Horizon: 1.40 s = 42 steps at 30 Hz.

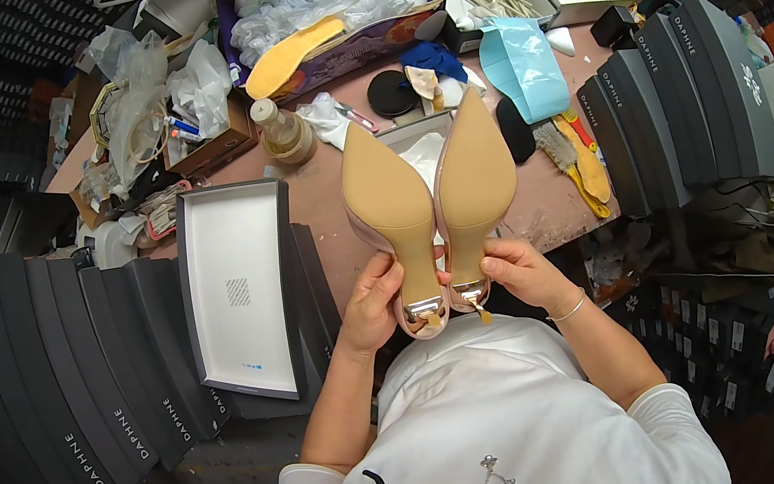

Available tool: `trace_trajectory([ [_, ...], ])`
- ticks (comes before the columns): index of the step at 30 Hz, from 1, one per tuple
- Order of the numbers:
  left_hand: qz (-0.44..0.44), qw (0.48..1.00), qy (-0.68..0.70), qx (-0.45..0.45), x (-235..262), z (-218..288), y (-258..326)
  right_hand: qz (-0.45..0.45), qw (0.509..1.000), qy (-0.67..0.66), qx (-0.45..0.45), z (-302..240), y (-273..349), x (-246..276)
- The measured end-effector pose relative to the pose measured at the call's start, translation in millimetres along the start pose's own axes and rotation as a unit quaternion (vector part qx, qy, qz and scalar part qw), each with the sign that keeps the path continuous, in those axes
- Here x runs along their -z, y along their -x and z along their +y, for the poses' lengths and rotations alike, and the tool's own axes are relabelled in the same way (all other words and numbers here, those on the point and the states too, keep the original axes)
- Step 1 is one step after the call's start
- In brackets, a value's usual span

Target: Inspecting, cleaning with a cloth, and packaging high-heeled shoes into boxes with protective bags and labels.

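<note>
A pair of pointed heeled shoes is held up side by side, tan soles toward me and toes pointing away. My left hand grips the left shoe near its heel. Round the heel end of the right shoe, my right hand is closed, thumb on the sole. Both heels have shiny metallic parts close to my body. Behind the shoes, partly covered by them, a shoebox with white paper lies on the table. An upturned grey box lid with a white inside rests left of my left hand.
Dark grey shoeboxes line the left, and more shoeboxes stand at the right. On the pink table are a pump bottle, a brush, a blue face mask and a purple box of plastic bags.
</note>
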State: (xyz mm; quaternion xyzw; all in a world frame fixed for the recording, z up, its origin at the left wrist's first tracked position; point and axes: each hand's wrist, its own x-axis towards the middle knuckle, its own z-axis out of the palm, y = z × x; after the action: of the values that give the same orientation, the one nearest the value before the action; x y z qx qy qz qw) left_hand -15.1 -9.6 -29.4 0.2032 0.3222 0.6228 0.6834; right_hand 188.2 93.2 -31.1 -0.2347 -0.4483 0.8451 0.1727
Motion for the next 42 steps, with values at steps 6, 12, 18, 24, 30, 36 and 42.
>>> trace_trajectory([
  [6, -0.001, 0.994, 0.110, 0.018, -2, 4, -11, 0.130, 0.979, 0.159, -0.010, -24, 15, 27],
  [12, 0.157, 0.977, 0.142, 0.005, 12, -13, -24, 0.179, 0.749, 0.638, 0.021, -7, 13, 121],
  [18, 0.293, 0.944, -0.051, -0.144, 19, -30, -40, 0.131, 0.819, 0.546, 0.116, -1, -5, 57],
  [24, 0.258, 0.946, -0.145, -0.132, -1, -30, -42, 0.034, 0.974, 0.221, -0.031, 28, -27, -14],
  [30, 0.126, 0.978, -0.166, -0.013, 2, -8, -38, -0.025, 0.990, 0.105, -0.087, 26, -18, -3],
  [36, 0.162, 0.986, 0.011, -0.034, -7, -17, -56, -0.015, 0.969, -0.244, -0.044, 61, 2, -7],
  [42, 0.285, 0.951, 0.036, -0.116, 14, -20, -68, -0.104, 0.988, -0.022, -0.108, 56, 17, -24],
])
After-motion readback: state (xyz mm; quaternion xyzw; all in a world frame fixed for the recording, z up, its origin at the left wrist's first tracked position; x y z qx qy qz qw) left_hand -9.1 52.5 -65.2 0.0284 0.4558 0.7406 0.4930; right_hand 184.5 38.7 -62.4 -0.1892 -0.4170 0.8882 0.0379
